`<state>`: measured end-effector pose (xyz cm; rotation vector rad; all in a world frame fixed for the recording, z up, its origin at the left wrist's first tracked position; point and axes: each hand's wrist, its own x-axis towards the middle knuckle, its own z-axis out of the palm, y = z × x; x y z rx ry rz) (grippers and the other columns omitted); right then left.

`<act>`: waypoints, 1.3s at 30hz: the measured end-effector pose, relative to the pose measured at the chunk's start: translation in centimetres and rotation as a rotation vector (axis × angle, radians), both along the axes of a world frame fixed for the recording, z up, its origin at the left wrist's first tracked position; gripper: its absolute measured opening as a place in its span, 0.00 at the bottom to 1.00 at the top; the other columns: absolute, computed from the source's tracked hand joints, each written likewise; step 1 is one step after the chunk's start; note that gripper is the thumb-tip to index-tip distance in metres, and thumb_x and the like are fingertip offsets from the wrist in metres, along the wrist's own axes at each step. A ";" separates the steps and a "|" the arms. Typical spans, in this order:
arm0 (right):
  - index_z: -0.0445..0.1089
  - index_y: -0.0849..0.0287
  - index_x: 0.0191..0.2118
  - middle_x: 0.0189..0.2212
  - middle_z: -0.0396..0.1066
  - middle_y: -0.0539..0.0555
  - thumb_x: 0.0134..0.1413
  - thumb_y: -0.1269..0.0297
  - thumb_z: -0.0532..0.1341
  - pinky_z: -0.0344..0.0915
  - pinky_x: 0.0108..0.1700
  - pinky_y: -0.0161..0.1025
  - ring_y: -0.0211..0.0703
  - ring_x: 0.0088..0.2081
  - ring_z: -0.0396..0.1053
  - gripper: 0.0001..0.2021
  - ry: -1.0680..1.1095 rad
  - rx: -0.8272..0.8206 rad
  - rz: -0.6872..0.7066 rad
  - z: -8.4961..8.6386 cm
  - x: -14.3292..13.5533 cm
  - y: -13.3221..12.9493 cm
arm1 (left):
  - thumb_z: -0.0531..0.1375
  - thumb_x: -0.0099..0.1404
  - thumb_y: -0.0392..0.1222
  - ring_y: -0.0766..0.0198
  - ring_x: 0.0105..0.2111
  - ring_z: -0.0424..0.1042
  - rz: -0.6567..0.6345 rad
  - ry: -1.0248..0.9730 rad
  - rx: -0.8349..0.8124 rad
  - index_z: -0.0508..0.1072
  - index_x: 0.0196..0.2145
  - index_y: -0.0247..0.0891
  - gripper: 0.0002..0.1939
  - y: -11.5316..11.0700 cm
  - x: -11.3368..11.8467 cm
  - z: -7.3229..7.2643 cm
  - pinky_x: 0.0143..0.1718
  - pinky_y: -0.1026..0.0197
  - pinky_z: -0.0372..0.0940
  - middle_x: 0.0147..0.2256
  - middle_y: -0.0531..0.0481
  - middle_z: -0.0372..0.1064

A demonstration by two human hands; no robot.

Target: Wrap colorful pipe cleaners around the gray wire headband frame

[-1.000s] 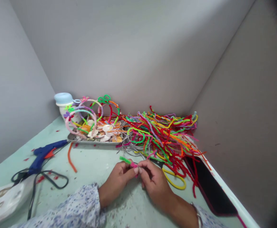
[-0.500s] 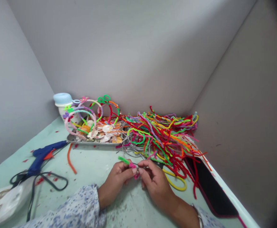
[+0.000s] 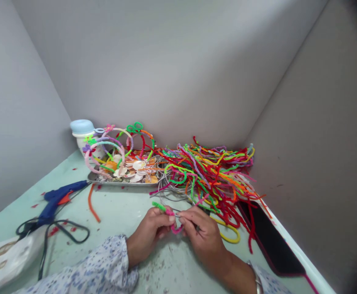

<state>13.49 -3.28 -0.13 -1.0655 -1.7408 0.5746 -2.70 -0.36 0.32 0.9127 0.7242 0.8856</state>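
Over the near middle of the table, my left hand [image 3: 150, 228] is closed, its thumb and fingers pinching a thin grey wire wrapped in fuzzy pipe cleaner. A green pipe cleaner end [image 3: 158, 206] sticks out past the fingers. The pink pipe cleaner [image 3: 176, 230] hangs in a small loop between the hands. Close beside it, my right hand [image 3: 203, 232] pinches the grey wire [image 3: 177, 216] between thumb and forefinger. Its other fingers are curled and partly hidden, so whether they also hold the pink end is unclear.
A metal tray [image 3: 126, 183] holds decorated headbands [image 3: 105, 143] and round pieces. Right of it lies a heap of pipe cleaners [image 3: 212, 171] with grey wires, and yellow-handled scissors [image 3: 232, 234]. A phone [image 3: 272, 241] lies right; a blue glue gun [image 3: 56, 200], cord and plastic bag [image 3: 10, 257] left.
The pink pipe cleaner now hangs in a wider loop below my fingers. My right hand has turned slightly, and more grey wire shows between the hands.
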 end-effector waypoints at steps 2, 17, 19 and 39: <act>0.76 0.54 0.42 0.29 0.72 0.53 0.62 0.67 0.56 0.65 0.34 0.37 0.42 0.31 0.69 0.11 -0.018 0.002 -0.002 0.1 0.0 -0.1 | 0.62 0.52 0.38 0.73 0.17 0.47 -0.014 -0.017 -0.001 0.67 0.21 0.34 0.07 0.0 0.0 0.0 0.18 0.67 0.40 0.17 0.57 0.56; 0.76 0.53 0.40 0.29 0.71 0.53 0.62 0.68 0.55 0.64 0.34 0.37 0.42 0.32 0.68 0.11 -0.055 0.001 0.017 0.0 -0.1 0.0 | 0.59 0.62 0.48 0.72 0.17 0.43 0.003 0.046 0.098 0.59 0.18 0.36 0.20 0.0 0.2 0.2 0.18 0.65 0.40 0.17 0.59 0.47; 0.76 0.53 0.39 0.29 0.71 0.53 0.62 0.67 0.55 0.64 0.34 0.37 0.42 0.31 0.68 0.11 -0.060 0.003 0.019 0.1 -0.1 0.0 | 0.60 0.60 0.48 0.73 0.17 0.43 0.007 0.046 0.081 0.59 0.18 0.36 0.20 0.0 0.2 0.3 0.18 0.66 0.40 0.16 0.60 0.46; 0.69 0.57 0.31 0.26 0.64 0.50 0.64 0.63 0.54 0.61 0.32 0.36 0.40 0.29 0.64 0.11 0.027 -0.125 0.018 -0.4 0.2 0.2 | 0.60 0.63 0.47 0.74 0.16 0.53 0.045 -0.039 0.118 0.69 0.26 0.32 0.15 0.2 0.3 0.3 0.18 0.67 0.45 0.20 0.55 0.60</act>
